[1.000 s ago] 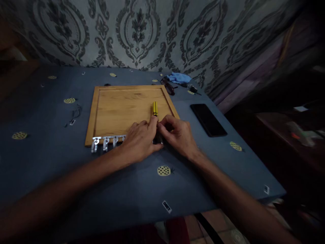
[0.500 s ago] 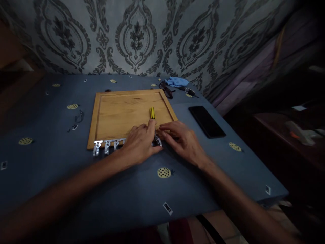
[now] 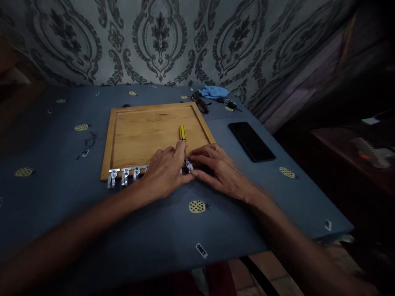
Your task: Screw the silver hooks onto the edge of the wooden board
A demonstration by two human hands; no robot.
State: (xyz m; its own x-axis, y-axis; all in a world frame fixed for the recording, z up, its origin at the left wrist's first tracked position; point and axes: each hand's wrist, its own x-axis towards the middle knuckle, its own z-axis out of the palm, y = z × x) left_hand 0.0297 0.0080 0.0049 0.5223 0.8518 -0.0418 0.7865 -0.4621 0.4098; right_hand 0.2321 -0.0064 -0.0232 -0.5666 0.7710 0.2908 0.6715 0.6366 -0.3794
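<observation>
A framed wooden board (image 3: 148, 135) lies flat on the table. Along its near edge runs a metal strip with several silver hooks (image 3: 124, 176). My left hand (image 3: 165, 170) is closed at the strip's right part, its index finger against a screwdriver with a yellow handle (image 3: 182, 132). The screwdriver's shaft slants down toward a metal hook (image 3: 189, 166) at the right end. My right hand (image 3: 220, 170) pinches that hook between thumb and fingers. The screwdriver's tip and part of the strip are hidden by my hands.
A black phone (image 3: 251, 142) lies right of the board. Sunglasses (image 3: 200, 102), a blue cloth (image 3: 214, 91) and keys (image 3: 231, 104) sit beyond its far right corner. A patterned blue cloth covers the table (image 3: 123, 230). Behind it stands a patterned wall (image 3: 197, 49).
My right thumb and fingers have come in closer and now touch the hook at the right end. My left hand stays by the screwdriver. The view has shifted slightly.
</observation>
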